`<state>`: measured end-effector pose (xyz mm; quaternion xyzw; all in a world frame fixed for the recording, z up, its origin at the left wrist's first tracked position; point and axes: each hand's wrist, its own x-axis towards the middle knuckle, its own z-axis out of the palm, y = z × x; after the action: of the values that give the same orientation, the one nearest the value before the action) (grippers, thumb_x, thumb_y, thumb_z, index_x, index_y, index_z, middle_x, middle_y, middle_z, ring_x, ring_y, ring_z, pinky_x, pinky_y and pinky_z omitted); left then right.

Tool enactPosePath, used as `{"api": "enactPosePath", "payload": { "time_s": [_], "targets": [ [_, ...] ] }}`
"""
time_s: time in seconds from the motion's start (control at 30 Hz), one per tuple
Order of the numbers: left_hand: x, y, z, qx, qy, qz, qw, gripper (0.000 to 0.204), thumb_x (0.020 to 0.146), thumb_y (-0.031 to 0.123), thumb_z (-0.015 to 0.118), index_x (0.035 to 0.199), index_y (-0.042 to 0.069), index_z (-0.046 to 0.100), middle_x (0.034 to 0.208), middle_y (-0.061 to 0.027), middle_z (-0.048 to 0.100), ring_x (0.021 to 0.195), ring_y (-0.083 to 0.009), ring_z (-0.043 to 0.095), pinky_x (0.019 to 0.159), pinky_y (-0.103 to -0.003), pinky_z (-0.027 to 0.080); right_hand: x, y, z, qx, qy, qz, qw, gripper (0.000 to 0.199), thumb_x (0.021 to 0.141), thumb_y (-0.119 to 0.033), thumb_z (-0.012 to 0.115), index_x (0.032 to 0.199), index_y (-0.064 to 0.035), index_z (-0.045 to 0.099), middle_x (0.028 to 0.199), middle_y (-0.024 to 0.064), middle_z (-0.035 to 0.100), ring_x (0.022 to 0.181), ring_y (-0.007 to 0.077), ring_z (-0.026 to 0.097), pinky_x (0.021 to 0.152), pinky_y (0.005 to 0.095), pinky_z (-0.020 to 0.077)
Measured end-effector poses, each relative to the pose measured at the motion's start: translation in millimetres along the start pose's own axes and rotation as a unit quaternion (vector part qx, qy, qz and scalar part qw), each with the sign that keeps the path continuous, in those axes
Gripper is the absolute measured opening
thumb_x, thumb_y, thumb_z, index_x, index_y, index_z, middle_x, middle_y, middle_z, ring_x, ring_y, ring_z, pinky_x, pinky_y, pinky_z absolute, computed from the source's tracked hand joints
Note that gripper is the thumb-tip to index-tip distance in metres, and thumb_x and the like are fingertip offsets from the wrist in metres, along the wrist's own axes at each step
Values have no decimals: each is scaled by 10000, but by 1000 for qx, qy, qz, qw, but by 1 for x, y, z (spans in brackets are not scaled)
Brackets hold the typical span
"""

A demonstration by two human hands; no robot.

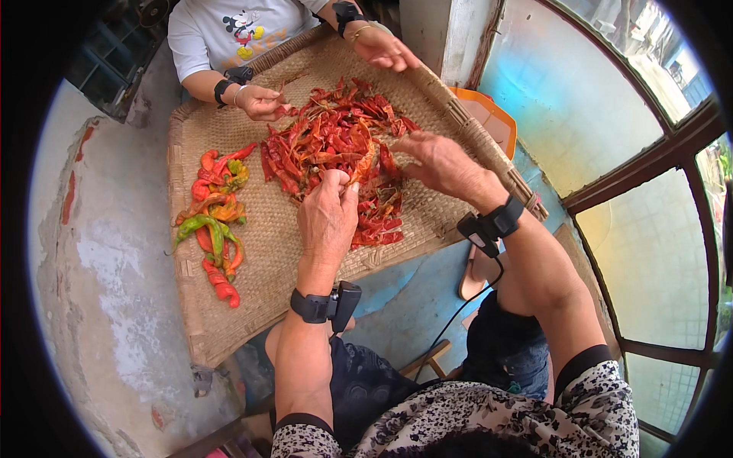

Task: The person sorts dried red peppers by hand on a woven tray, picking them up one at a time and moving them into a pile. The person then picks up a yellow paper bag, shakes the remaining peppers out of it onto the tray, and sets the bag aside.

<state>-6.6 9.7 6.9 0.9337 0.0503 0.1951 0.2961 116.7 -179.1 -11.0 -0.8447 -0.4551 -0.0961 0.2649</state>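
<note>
A heap of dried red chili peppers point(328, 137) lies on a woven mat tray point(263, 244). My left hand point(330, 217) is closed in a pinch on an orange-red dried chili pepper point(364, 163) at the near side of the heap. Over the heap's right edge, my right hand point(443, 166) is held with its fingers apart and nothing visible in them. Small broken chili pieces point(378, 217) lie between and below my hands. Fresher red, orange and green peppers point(217, 225) form a separate row along the tray's left side.
Across the tray, a co-worker's hand point(259, 101) pinches a chili at the heap, and their other hand point(382, 49) hovers by the raised rim point(466, 126). An orange container point(489, 118) stands beyond that rim. Framed windows point(641, 244) run along the right; a worn wall point(114, 252) borders the left.
</note>
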Motion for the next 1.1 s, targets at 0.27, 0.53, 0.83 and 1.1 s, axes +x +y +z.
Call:
{"api": "enactPosePath", "payload": {
  "time_s": [0.27, 0.53, 0.83, 1.1],
  "targets": [
    [-1, 0, -2, 3, 7, -13, 1000, 142, 876, 143, 599, 953, 36, 545, 790, -137, 644, 718, -314, 630, 645, -410, 479, 11, 0, 11, 36, 29, 2, 999, 73, 800, -51, 586, 867, -47, 613, 791, 120, 630, 731, 311, 639, 657, 402, 524],
    [0, 1, -10, 18, 16, -5, 1000, 169, 848, 133, 637, 958, 57, 532, 803, -140, 657, 732, -317, 649, 633, -422, 497, 6, 34, -46, -73, 295, 179, 936, 155, 828, -59, 596, 982, -48, 611, 896, 147, 630, 811, 308, 634, 695, 386, 502],
    [-1, -2, -1, 18, 11, -8, 1000, 144, 870, 152, 610, 956, 53, 550, 800, -131, 650, 730, -313, 639, 639, -409, 483, -3, 6, 7, -104, -87, -7, 991, 401, 807, -22, 540, 1194, -115, 586, 986, 114, 574, 962, 316, 570, 756, 393, 527],
    [-1, -2, -6, 32, 15, 0, 999, 156, 859, 145, 619, 959, 56, 539, 796, -149, 651, 723, -338, 639, 640, -431, 486, -1, -1, 4, -102, -143, 46, 983, 122, 778, -21, 535, 873, -42, 608, 905, 144, 601, 848, 335, 613, 712, 424, 524]
  ]
}}
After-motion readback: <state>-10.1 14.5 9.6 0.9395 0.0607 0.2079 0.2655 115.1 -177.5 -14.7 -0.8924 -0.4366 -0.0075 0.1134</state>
